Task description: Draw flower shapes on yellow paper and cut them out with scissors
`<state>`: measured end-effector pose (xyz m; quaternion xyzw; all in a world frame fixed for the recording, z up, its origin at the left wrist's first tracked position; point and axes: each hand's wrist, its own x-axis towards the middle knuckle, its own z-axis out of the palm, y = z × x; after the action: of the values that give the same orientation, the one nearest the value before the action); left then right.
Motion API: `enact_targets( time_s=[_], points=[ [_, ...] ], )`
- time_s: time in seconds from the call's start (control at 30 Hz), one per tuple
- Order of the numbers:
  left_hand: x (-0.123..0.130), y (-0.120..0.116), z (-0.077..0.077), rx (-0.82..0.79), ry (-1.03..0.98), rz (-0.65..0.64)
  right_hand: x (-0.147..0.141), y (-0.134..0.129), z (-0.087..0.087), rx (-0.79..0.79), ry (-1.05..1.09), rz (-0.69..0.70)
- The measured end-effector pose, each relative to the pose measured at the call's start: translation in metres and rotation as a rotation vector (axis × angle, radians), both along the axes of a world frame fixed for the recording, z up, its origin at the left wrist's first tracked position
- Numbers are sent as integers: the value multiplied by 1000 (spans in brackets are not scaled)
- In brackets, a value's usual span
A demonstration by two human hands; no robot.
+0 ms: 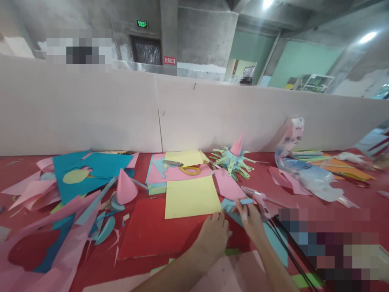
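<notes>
Yellow paper touches the left hand, whose grip I cannot tell; the right hand pinches a blue piece.

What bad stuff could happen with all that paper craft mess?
The pink plastic glue gun lies close to the right hand; if it's hot, a bump might burn. The thin black cord runs beside the right forearm, so it could snag. The left hand is near one corner of the yellow rectangular paper sheet, which might slide.
</notes>
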<state>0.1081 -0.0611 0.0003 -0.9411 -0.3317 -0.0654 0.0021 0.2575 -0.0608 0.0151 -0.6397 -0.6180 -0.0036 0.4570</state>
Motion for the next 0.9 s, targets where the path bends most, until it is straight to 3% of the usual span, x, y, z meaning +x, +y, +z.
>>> enact_targets(
  time_s=[0.3, 0.67, 0.9],
  points=[
    [1, -1, -3, 52, 11, 34, 11, -8, -13, -75, -8, 35],
    [3, -2, -5, 72, 5, 52, 9, -16, -8, -112, 87, 68],
    [2, -4, -2, 69, 47, 52, 10, -27, -13, -127, 14, 32]
  ],
)
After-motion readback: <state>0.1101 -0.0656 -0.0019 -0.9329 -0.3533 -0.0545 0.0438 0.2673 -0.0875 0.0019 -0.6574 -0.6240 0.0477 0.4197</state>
